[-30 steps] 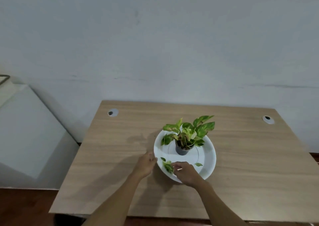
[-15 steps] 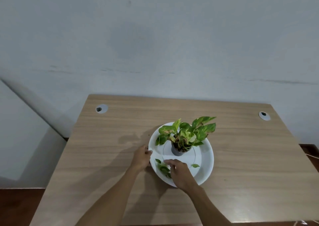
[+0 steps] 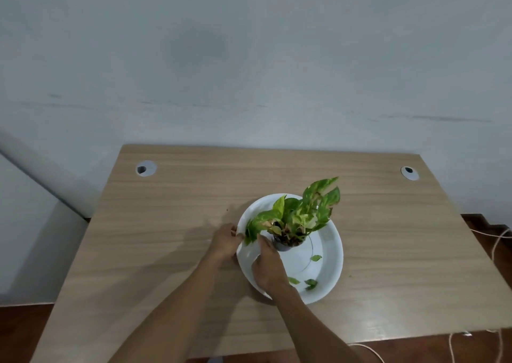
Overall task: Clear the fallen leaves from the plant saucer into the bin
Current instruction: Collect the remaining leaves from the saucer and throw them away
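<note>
1. Left hand (image 3: 224, 242) gripped the round white plastic saucer (image 3: 331, 254) rim on the wooden desk (image 3: 177, 224).
2. Right hand (image 3: 267, 265) lay inside; grip unclear.
3. Step: gathering. Three small green fallen leaves (image 3: 310, 283) remained; bin unseen.
4. Next: pinch them.

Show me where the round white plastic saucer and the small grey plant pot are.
Round white plastic saucer (image 3: 333, 254): head view, bare right rim.
Small grey plant pot (image 3: 283, 247): head view, visible front wall.
</note>
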